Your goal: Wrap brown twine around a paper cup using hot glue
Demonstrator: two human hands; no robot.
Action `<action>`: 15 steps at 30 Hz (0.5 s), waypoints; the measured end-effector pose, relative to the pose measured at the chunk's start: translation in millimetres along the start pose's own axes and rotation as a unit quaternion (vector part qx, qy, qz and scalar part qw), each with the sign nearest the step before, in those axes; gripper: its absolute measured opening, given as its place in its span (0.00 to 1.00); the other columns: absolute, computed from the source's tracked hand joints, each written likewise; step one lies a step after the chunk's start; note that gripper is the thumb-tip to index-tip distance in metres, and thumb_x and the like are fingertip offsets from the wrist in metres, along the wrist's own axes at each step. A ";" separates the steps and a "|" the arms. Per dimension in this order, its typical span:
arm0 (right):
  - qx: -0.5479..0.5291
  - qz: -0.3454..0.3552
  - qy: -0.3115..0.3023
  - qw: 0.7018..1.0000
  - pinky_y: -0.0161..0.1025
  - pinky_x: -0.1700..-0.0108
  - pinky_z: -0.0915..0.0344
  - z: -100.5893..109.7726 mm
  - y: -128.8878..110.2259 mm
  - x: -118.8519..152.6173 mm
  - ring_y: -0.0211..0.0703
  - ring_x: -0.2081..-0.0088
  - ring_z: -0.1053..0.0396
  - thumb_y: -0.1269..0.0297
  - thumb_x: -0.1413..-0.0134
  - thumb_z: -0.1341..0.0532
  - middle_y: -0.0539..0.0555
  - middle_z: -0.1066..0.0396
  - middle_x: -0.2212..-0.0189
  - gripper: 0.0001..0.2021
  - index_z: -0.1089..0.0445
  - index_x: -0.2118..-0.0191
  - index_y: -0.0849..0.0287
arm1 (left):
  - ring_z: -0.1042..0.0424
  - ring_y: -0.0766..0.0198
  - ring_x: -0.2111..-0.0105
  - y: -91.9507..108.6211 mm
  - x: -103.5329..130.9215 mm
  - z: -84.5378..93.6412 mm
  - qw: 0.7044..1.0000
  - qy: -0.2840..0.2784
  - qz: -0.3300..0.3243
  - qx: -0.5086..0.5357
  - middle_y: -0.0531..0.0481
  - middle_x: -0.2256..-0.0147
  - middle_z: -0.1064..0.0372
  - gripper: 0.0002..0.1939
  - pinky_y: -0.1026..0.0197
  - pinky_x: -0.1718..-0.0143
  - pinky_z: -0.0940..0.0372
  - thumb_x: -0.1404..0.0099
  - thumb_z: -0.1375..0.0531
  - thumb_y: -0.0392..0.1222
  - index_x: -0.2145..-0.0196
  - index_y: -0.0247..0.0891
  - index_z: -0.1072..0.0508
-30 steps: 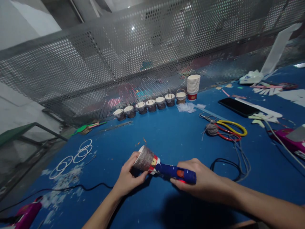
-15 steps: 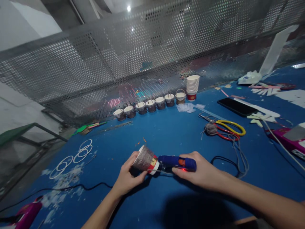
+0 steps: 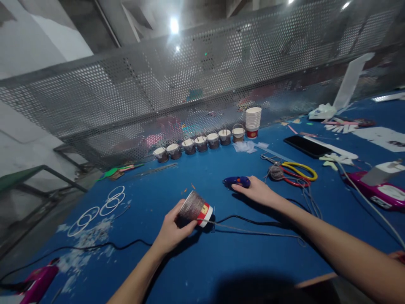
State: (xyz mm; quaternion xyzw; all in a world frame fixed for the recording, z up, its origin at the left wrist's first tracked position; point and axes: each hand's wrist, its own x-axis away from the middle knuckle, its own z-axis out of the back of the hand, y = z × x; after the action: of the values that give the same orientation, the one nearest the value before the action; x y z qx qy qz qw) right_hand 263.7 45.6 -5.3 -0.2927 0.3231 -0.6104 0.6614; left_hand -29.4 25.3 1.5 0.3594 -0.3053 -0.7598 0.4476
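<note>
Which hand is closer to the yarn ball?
Right. The right hand, with the blue glue gun, is just front-left of the yarn ball; the left hand, holding the cup, is much farther left.

blue tabletop (image 3: 202,266), grey perforated metal panel (image 3: 126,93) behind, white wall (image 3: 19,126) at left, bright light (image 3: 174,25) above

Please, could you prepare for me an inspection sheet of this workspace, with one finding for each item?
Surface: blue tabletop, with pale patches at left.
Work items: paper cup, tilted, partly wrapped in yarn, its red-and-white narrow end unwrapped; blue glue gun, apart from the cup.
Clutter: black smartphone and yarn ball at right.
Hands: left hand grips the paper cup; right hand holds the glue gun.
Cables: one black cable at left; another black cable between cup and right forearm.
Surroundings: perforated metal screen behind a row of seven small cups and a stack of paper cups.
</note>
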 end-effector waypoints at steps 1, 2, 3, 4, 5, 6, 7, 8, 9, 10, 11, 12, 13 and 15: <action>0.036 -0.010 -0.002 0.999 0.38 0.70 0.39 -2.1 3.3 -3.0 0.46 0.71 0.31 0.46 0.47 0.44 0.55 0.28 0.75 0.20 0.28 0.71 0.59 | 0.26 0.55 0.63 0.2 0.4 -0.1 1.000 0.003 0.007 0.004 0.43 0.62 0.24 0.18 0.54 0.58 0.31 0.48 0.37 0.43 0.60 0.34 0.24; 0.061 -0.021 -0.007 0.998 0.39 0.68 0.38 -2.9 5.8 -5.0 0.48 0.69 0.30 0.46 0.46 0.44 0.57 0.26 0.72 0.20 0.27 0.70 0.59 | 0.25 0.55 0.62 0.3 0.8 -0.2 1.000 0.007 0.014 0.007 0.43 0.62 0.24 0.19 0.54 0.58 0.31 0.48 0.37 0.43 0.59 0.34 0.25; 0.075 -0.029 -0.004 0.997 0.41 0.65 0.37 -2.3 7.3 -5.9 0.50 0.65 0.29 0.45 0.46 0.44 0.58 0.26 0.68 0.20 0.27 0.67 0.59 | 0.25 0.55 0.62 0.6 1.2 -0.3 1.000 0.011 0.022 0.010 0.43 0.62 0.24 0.20 0.54 0.57 0.31 0.48 0.36 0.44 0.58 0.33 0.25; 0.076 -0.030 0.013 0.997 0.43 0.61 0.36 -0.2 7.7 -5.5 0.52 0.62 0.29 0.45 0.47 0.44 0.60 0.25 0.65 0.21 0.27 0.65 0.59 | 0.25 0.54 0.62 1.2 1.5 -0.3 0.999 0.016 0.028 0.014 0.43 0.62 0.24 0.21 0.54 0.57 0.31 0.48 0.36 0.44 0.57 0.33 0.25; 0.070 -0.026 0.041 0.996 0.45 0.58 0.35 3.5 6.7 -3.9 0.54 0.59 0.29 0.45 0.47 0.43 0.61 0.26 0.61 0.21 0.28 0.63 0.59 | 0.25 0.54 0.62 2.1 1.8 -0.4 0.999 0.019 0.033 0.020 0.43 0.61 0.23 0.21 0.54 0.57 0.31 0.48 0.36 0.44 0.57 0.33 0.26; 0.059 -0.017 0.085 0.994 0.47 0.55 0.36 8.3 4.2 -0.8 0.55 0.57 0.30 0.45 0.48 0.43 0.62 0.27 0.59 0.21 0.28 0.61 0.59 | 0.25 0.55 0.62 3.5 2.0 -0.4 0.999 0.019 0.036 0.026 0.43 0.61 0.23 0.21 0.54 0.57 0.31 0.47 0.36 0.44 0.56 0.33 0.26; 0.043 0.002 0.139 0.989 0.48 0.54 0.36 13.5 -0.1 3.6 0.55 0.55 0.31 0.47 0.48 0.43 0.62 0.28 0.57 0.20 0.29 0.59 0.59 | 0.25 0.55 0.62 5.3 2.1 -0.5 0.999 0.019 0.037 0.033 0.44 0.62 0.23 0.20 0.54 0.57 0.31 0.47 0.37 0.44 0.57 0.33 0.26; 0.023 0.030 0.195 0.980 0.48 0.53 0.36 18.3 -6.1 9.4 0.54 0.56 0.31 0.48 0.47 0.43 0.62 0.28 0.57 0.19 0.30 0.58 0.59 | 0.25 0.55 0.62 7.3 2.1 -0.6 0.998 0.019 0.036 0.039 0.44 0.62 0.23 0.19 0.55 0.57 0.31 0.46 0.37 0.44 0.57 0.34 0.26; 0.002 0.066 0.240 0.969 0.48 0.53 0.36 21.8 -13.7 16.3 0.52 0.57 0.31 0.50 0.46 0.44 0.61 0.28 0.58 0.18 0.31 0.59 0.59 | 0.25 0.56 0.63 9.4 2.1 -0.8 0.998 0.021 0.035 0.042 0.45 0.62 0.23 0.18 0.55 0.58 0.31 0.46 0.37 0.44 0.57 0.34 0.25; -0.020 0.113 0.263 0.958 0.46 0.55 0.35 23.2 -22.5 24.0 0.50 0.59 0.31 0.52 0.45 0.44 0.60 0.29 0.60 0.15 0.32 0.60 0.58 | 0.25 0.56 0.63 11.3 2.1 -1.2 0.998 0.024 0.035 0.040 0.45 0.63 0.23 0.18 0.56 0.58 0.31 0.45 0.37 0.44 0.58 0.34 0.25; -0.044 0.154 0.251 0.955 0.44 0.58 0.34 21.8 -32.0 31.9 0.47 0.62 0.30 0.55 0.44 0.44 0.57 0.29 0.62 0.12 0.32 0.61 0.58 | 0.25 0.56 0.64 13.0 2.2 -1.8 0.998 0.028 0.036 0.036 0.45 0.63 0.23 0.17 0.56 0.59 0.31 0.45 0.38 0.44 0.59 0.34 0.25; -0.060 0.180 0.205 0.960 0.42 0.59 0.33 17.4 -41.4 39.6 0.45 0.64 0.30 0.58 0.43 0.44 0.55 0.29 0.65 0.09 0.33 0.62 0.57 | 0.26 0.57 0.64 14.3 2.4 -2.5 0.998 0.032 0.036 0.029 0.46 0.64 0.24 0.16 0.56 0.60 0.31 0.45 0.38 0.44 0.60 0.35 0.24; -0.071 0.196 0.151 0.966 0.41 0.59 0.33 10.2 -50.3 46.5 0.43 0.65 0.30 0.61 0.43 0.43 0.54 0.29 0.66 0.07 0.33 0.62 0.57 | 0.26 0.57 0.65 15.1 2.8 -3.4 0.998 0.038 0.035 0.020 0.46 0.64 0.24 0.15 0.57 0.61 0.32 0.45 0.38 0.44 0.60 0.35 0.24; -0.083 0.201 0.051 0.975 0.39 0.61 0.33 -10.2 -64.4 56.5 0.41 0.65 0.29 0.67 0.46 0.41 0.53 0.29 0.66 0.06 0.35 0.61 0.57 | 0.27 0.58 0.66 15.8 3.9 -5.4 0.998 0.054 0.028 0.005 0.47 0.65 0.25 0.14 0.58 0.61 0.32 0.45 0.38 0.44 0.61 0.35 0.24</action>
State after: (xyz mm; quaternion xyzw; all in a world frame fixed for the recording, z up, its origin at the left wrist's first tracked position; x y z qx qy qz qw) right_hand 218.5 -16.0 34.7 -0.2438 0.4578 -0.4499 0.7270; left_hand -19.0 14.5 9.8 0.3932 -0.2945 -0.7253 0.4823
